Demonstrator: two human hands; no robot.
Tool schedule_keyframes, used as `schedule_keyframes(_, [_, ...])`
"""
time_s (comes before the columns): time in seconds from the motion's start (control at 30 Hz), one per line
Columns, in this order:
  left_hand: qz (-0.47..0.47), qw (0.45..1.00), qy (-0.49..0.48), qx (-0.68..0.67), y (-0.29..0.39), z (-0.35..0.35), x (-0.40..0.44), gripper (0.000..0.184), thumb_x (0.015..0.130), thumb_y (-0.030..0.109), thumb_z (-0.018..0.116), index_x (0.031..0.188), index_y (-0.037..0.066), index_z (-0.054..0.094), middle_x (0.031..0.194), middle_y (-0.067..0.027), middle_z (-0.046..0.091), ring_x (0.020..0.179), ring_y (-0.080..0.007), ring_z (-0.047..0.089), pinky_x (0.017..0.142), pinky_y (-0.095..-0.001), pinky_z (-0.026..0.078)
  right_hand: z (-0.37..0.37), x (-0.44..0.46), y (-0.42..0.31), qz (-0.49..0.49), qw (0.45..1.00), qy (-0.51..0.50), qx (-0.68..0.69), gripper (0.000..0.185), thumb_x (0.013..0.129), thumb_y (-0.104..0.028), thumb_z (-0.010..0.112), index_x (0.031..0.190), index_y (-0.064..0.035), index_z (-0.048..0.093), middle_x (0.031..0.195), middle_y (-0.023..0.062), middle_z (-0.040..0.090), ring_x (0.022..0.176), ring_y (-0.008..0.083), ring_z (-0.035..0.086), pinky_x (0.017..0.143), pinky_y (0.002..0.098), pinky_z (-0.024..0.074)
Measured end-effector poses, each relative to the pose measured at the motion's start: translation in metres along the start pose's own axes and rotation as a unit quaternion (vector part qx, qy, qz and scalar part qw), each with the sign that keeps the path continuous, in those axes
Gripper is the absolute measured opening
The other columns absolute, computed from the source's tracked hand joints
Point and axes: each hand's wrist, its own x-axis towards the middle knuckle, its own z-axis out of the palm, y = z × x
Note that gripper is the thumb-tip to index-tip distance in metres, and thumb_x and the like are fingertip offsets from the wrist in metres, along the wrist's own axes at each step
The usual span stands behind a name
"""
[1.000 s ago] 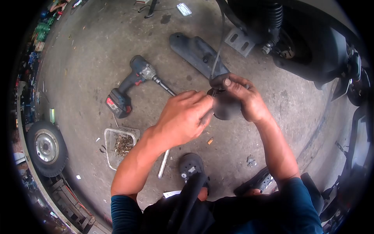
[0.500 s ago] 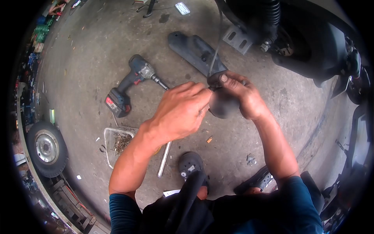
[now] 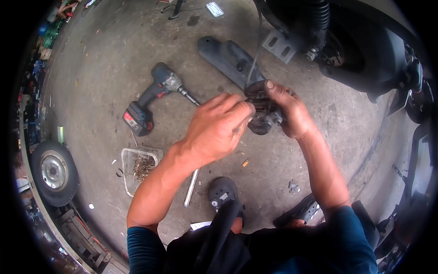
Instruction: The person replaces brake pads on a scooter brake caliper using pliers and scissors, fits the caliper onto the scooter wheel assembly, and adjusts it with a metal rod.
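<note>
In front of me, above the floor, is a dark brake caliper [image 3: 261, 125] with a thin black hose [image 3: 253, 68] running up from it. My right hand [image 3: 292, 112] is closed around its right side, the thumb on top. My left hand [image 3: 216, 123] is closed with fingertips pinched at the caliper's left edge; whatever lies between them is hidden. Left of the hands, a cordless impact wrench [image 3: 155, 89] lies on the concrete, its socket end near my left knuckles. Behind the caliper lies a long dark plastic cover [image 3: 228, 59].
A scooter's rear end [image 3: 365, 59] with shock spring and metal bracket [image 3: 278, 45] fills the upper right. A clear tub of small metal parts [image 3: 143, 166] and a metal bar [image 3: 192, 188] are by my left forearm. A spare wheel [image 3: 54, 173] stands at the left.
My left hand has shifted slightly at the caliper's edge. The caliper's lower part, a dark blur before, now shows its shape and a bolt-like end. My right hand keeps its hold.
</note>
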Motion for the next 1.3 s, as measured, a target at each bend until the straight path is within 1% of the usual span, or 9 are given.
schedule_keyframes(0.17, [-0.007,1.000,-0.006,-0.023,-0.006,-0.001,0.005,0.017,0.079,0.004,0.070,0.095,0.005,0.063,0.082,-0.0116,0.055,0.076,-0.0316,0.056,0.065,-0.0410,0.044,-0.001,0.000,-0.005,0.014,1.000,-0.005,0.005,0.046,0.098,-0.039,0.055,0.112,0.0040,0.064,0.096,0.0122,0.068,0.083,0.0175,0.063,0.076,0.0295,0.0496])
schedule_keyframes(0.27, [-0.015,0.998,-0.043,-0.041,-0.009,-0.008,0.011,0.018,0.079,0.006,0.070,0.095,0.004,0.063,0.085,-0.0131,0.055,0.080,-0.0339,0.056,0.068,-0.0426,0.044,-0.004,0.003,-0.003,0.009,1.000,-0.016,-0.014,0.046,0.102,-0.037,0.046,0.114,0.0038,0.062,0.097,0.0137,0.069,0.086,0.0186,0.068,0.076,0.0309,0.0563])
schedule_keyframes(0.5, [0.024,0.987,-0.161,-0.007,-0.015,-0.022,0.033,0.019,0.080,0.006,0.069,0.097,0.003,0.061,0.091,-0.0149,0.058,0.087,-0.0383,0.057,0.073,-0.0445,0.046,0.007,-0.001,-0.012,0.025,0.999,0.032,-0.001,0.045,0.099,-0.039,0.054,0.113,0.0028,0.063,0.095,0.0106,0.067,0.084,0.0175,0.062,0.075,0.0303,0.0500])
schedule_keyframes(0.6, [0.029,0.986,-0.162,-0.034,-0.015,-0.021,0.036,0.019,0.080,0.005,0.069,0.097,0.002,0.061,0.091,-0.0150,0.058,0.088,-0.0385,0.057,0.073,-0.0443,0.046,0.007,-0.001,-0.011,0.026,0.999,0.029,0.011,0.045,0.099,-0.039,0.054,0.113,0.0030,0.062,0.098,0.0113,0.067,0.086,0.0180,0.062,0.077,0.0306,0.0502])
schedule_keyframes(0.77, [-0.031,0.983,-0.161,-0.082,-0.013,-0.019,0.035,0.016,0.081,0.005,0.069,0.095,0.002,0.061,0.090,-0.0152,0.060,0.087,-0.0373,0.059,0.074,-0.0439,0.046,-0.001,0.001,-0.008,0.027,0.999,0.014,0.023,0.046,0.099,-0.039,0.054,0.115,0.0035,0.061,0.100,0.0119,0.066,0.088,0.0183,0.062,0.080,0.0310,0.0506])
schedule_keyframes(0.9, [-0.004,0.978,-0.203,-0.035,-0.012,-0.030,0.051,0.014,0.083,0.007,0.068,0.094,0.001,0.062,0.089,-0.0139,0.060,0.085,-0.0350,0.060,0.074,-0.0423,0.047,0.004,0.001,-0.016,0.043,0.997,0.032,0.046,0.052,0.098,-0.045,0.055,0.113,0.0039,0.062,0.099,0.0119,0.066,0.086,0.0183,0.064,0.074,0.0314,0.0523])
schedule_keyframes(1.0, [-0.059,0.974,-0.215,-0.048,-0.008,-0.035,0.057,0.013,0.085,0.008,0.068,0.095,0.001,0.062,0.089,-0.0130,0.061,0.085,-0.0331,0.060,0.076,-0.0401,0.047,0.003,0.000,-0.024,0.051,0.996,0.023,0.064,0.055,0.097,-0.049,0.056,0.112,0.0037,0.063,0.097,0.0120,0.067,0.084,0.0182,0.065,0.072,0.0313,0.0535])
schedule_keyframes(1.1, [-0.049,0.989,-0.103,-0.092,-0.004,-0.021,0.042,0.010,0.084,0.006,0.067,0.091,0.002,0.062,0.086,-0.0121,0.059,0.080,-0.0336,0.060,0.070,-0.0420,0.047,-0.001,-0.003,-0.027,0.032,0.998,0.021,0.053,0.054,0.096,-0.048,0.057,0.111,0.0028,0.063,0.096,0.0123,0.068,0.084,0.0178,0.066,0.075,0.0310,0.0541])
schedule_keyframes(1.3, [-0.070,0.989,-0.087,-0.098,0.000,-0.009,0.016,0.017,0.080,0.004,0.071,0.095,0.003,0.064,0.088,-0.0109,0.060,0.080,-0.0304,0.061,0.070,-0.0390,0.048,-0.005,-0.008,0.000,-0.014,1.000,0.022,0.005,0.058,0.096,-0.052,0.055,0.108,0.0043,0.066,0.096,0.0135,0.068,0.086,0.0184,0.065,0.077,0.0316,0.0531])
